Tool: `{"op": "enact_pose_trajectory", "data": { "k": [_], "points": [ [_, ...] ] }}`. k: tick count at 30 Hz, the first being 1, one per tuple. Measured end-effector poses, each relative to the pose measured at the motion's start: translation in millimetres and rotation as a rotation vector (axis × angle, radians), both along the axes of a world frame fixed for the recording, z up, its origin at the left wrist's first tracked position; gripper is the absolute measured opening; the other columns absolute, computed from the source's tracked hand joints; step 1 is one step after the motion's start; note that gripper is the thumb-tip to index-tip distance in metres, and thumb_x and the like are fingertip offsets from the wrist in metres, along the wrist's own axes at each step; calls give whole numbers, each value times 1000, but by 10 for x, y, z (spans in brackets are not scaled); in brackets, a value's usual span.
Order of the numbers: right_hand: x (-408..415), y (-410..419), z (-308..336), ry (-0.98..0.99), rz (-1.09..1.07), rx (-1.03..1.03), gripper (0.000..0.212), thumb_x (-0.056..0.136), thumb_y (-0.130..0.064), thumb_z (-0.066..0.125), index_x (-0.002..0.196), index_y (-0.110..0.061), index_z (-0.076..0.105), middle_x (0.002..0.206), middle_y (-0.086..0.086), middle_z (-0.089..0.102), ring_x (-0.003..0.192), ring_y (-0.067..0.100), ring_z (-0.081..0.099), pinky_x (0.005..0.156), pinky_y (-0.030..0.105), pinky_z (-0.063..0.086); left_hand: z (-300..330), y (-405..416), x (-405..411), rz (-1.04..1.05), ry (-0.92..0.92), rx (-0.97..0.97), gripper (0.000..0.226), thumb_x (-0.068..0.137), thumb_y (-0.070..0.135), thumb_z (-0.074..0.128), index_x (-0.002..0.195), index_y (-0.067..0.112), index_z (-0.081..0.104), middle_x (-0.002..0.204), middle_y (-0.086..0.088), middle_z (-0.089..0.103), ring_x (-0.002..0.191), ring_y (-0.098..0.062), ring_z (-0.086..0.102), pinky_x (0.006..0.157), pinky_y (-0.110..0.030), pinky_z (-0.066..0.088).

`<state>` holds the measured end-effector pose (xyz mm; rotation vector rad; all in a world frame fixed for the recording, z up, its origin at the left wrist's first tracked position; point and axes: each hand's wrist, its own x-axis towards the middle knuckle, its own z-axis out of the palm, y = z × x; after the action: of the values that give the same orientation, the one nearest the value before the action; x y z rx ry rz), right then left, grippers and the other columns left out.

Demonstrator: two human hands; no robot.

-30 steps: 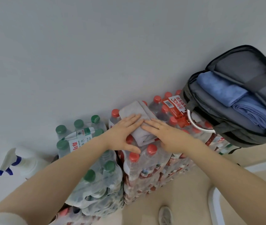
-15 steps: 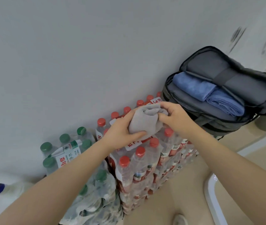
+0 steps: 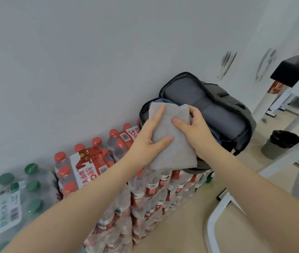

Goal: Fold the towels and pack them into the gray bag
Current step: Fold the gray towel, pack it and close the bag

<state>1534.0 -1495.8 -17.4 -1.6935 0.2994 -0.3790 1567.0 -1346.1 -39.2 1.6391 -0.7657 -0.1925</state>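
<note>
Above stacked water bottles (image 3: 150, 189), left hand (image 3: 145, 141) and right hand (image 3: 196, 132) pinch a folded gray towel (image 3: 174, 143) at the gray bag (image 3: 232, 114); loosened grips could unfold it.

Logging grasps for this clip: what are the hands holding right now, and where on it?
Both hold the folded gray towel: left hand on its left edge, thumb on top; right hand on its right edge.
</note>
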Motion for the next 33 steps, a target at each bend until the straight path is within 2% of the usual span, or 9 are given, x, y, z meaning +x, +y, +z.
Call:
{"op": "enact_pose_trajectory", "data": {
  "k": [3, 6, 8, 11, 15, 19, 23, 29, 33],
  "points": [
    [67, -245, 9, 135, 64, -298, 49, 88, -29, 59, 131, -16, 39, 118, -2, 54, 107, 16, 53, 84, 32, 45, -21, -187, 54, 53, -36, 103, 67, 85, 18, 64, 126, 55, 27, 136, 6, 37, 120, -2, 42, 96, -8, 38],
    [56, -547, -16, 167, -40, -1177, 57, 91, -50, 37, 134, -13, 42, 131, 7, 52, 125, 27, 44, 100, 40, 33, -36, -318, 90, 116, -47, 174, 67, 79, 28, 64, 126, 57, 25, 138, 3, 37, 122, -10, 42, 97, -20, 38],
    [49, -724, -28, 142, -120, -1422, 66, 90, -55, 23, 139, -14, 39, 145, 9, 41, 139, 30, 28, 113, 48, 14, -3, -386, 111, 139, -60, 206, 68, 73, 32, 60, 124, 58, 24, 135, 4, 37, 119, -9, 40, 93, -13, 33],
    [97, -922, -102, 291, -69, -1455, 63, 94, -48, 34, 147, -17, 19, 156, 7, 18, 145, 28, 10, 115, 49, -3, 45, -448, 167, 172, -40, 233, 68, 70, 34, 60, 121, 61, 23, 132, 6, 37, 115, -6, 40, 92, -15, 33],
    [225, -1038, -197, 339, -27, -1510, 75, 87, -49, 51, 146, -14, 20, 152, 9, 28, 138, 28, 29, 112, 45, 19, 74, -443, 239, 171, 7, 245, 69, 70, 36, 63, 120, 64, 25, 137, 5, 38, 120, -12, 43, 103, -34, 38],
    [343, -1073, -233, 288, -34, -1573, 58, 74, -28, 73, 123, -4, 53, 109, 15, 66, 89, 31, 66, 73, 38, 50, 128, -414, 348, 123, 84, 222, 72, 77, 24, 73, 128, 54, 30, 138, 10, 37, 120, -11, 44, 101, -33, 41],
    [373, -1143, -76, 221, -149, -1638, 32, 70, -15, 77, 98, -4, 63, 75, 10, 68, 54, 26, 63, 44, 24, 34, 265, -459, 485, 65, 138, 178, 75, 78, 18, 71, 135, 46, 31, 133, 12, 39, 119, -11, 46, 97, -29, 42],
    [486, -1325, 243, 251, -333, -1517, 19, 95, -15, 42, 112, -13, 51, 102, 8, 62, 83, 31, 61, 52, 29, 28, 381, -878, 608, -89, 186, 212, 76, 80, 17, 69, 141, 37, 27, 124, 14, 38, 96, 4, 47, 71, -4, 45],
    [517, -1325, 324, 247, -337, -1460, 29, 96, -30, 42, 119, -14, 49, 111, 9, 61, 94, 32, 61, 61, 35, 40, 211, -1197, 638, -90, 62, 549, 86, 80, 26, 70, 147, 22, 17, 143, -7, 36, 123, -19, 42, 86, -17, 35]
  ]
}}
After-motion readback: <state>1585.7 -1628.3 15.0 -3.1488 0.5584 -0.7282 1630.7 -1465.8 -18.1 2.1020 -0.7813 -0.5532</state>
